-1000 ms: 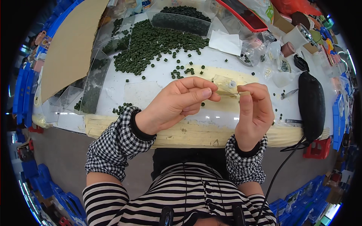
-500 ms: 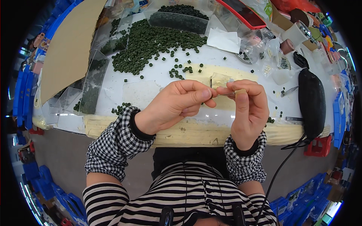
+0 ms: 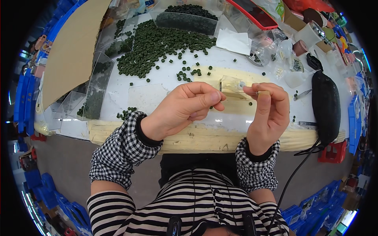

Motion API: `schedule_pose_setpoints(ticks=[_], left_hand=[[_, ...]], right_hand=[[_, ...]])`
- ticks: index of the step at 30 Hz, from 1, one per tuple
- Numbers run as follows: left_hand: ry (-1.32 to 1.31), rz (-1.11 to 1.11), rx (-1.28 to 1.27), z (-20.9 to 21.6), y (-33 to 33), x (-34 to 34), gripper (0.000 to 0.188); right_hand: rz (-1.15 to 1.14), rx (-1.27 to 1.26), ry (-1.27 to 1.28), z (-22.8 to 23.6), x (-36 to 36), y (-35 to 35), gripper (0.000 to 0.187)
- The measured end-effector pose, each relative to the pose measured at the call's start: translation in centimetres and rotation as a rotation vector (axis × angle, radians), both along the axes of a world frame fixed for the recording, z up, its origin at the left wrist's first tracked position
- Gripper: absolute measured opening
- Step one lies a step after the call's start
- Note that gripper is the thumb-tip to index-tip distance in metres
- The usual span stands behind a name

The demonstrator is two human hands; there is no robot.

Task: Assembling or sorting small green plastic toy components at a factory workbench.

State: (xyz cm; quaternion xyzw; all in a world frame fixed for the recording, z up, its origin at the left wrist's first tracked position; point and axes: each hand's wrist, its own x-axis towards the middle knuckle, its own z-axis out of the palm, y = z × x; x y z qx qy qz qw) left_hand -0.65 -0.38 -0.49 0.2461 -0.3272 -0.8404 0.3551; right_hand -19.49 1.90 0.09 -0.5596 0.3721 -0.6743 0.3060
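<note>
I have a thin strand [image 3: 254, 93] up in the air between my two hands, over the near part of the white table [image 3: 220, 118] and in front of the pale yellow block [image 3: 235, 93]. My left hand [image 3: 218, 95] is closed at thumb and forefinger, with the other fingers curled under, on what I take to be one end of it. My right hand [image 3: 258, 93] is pinched closed on the strand too, with a small tan piece [image 3: 264, 93] at the thumb tip (cover or held bit, I can't tell which). The likeliest trouble, I'd judge, is a slip: so fine a thing gives my fingertips little to grip, and an uneven pull could slide it out or snap it. Drawn too far apart, my hands might kink it. It could also snag on the block, since my fingers are so near it. If I dropped it, I'd have a poor chance of spotting it against the pale surface. A careless wrist could also knock the loose green piece [image 3: 251, 104] just below, or scatter the stray ones short of the green heap [image 3: 165, 43].
</note>
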Motion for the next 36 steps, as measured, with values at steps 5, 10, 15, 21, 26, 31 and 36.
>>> schedule_pose_setpoints(ticks=[5, 10, 15, 21, 26, 31, 36], left_hand=[[-0.046, 0.021, -0.023, 0.3, 0.0, -0.1, 0.017], [-0.050, 0.078, -0.027, 0.1, 0.0, 0.0, 0.017], [-0.086, 0.082, -0.050, 0.8, -0.2, -0.1, 0.020], [-0.126, 0.088, -0.105, 0.7, 0.2, 0.0, 0.020], [-0.158, 0.099, -0.117, 0.6, 0.1, -0.2, 0.019], [-0.157, 0.087, -0.092, 0.5, 0.0, -0.2, 0.019], [-0.155, 0.078, -0.091, 0.3, 0.1, -0.2, 0.018]], right_hand=[[-0.416, -0.178, 0.620, 0.2, -1.3, -1.6, 0.009], [-0.438, -0.122, 0.867, -0.3, -1.2, -1.8, 0.013], [-0.528, -0.090, 0.789, 1.0, -3.8, -0.3, 0.013], [-0.403, 0.151, 0.856, 0.9, -8.1, 2.0, 0.009], [-0.271, 0.038, 1.028, -0.2, -6.7, 1.3, 0.010], [-0.276, -0.011, 1.125, -1.2, -5.3, 0.1, 0.011], [-0.276, 0.037, 0.856, -0.1, -4.7, 1.1, 0.011]])
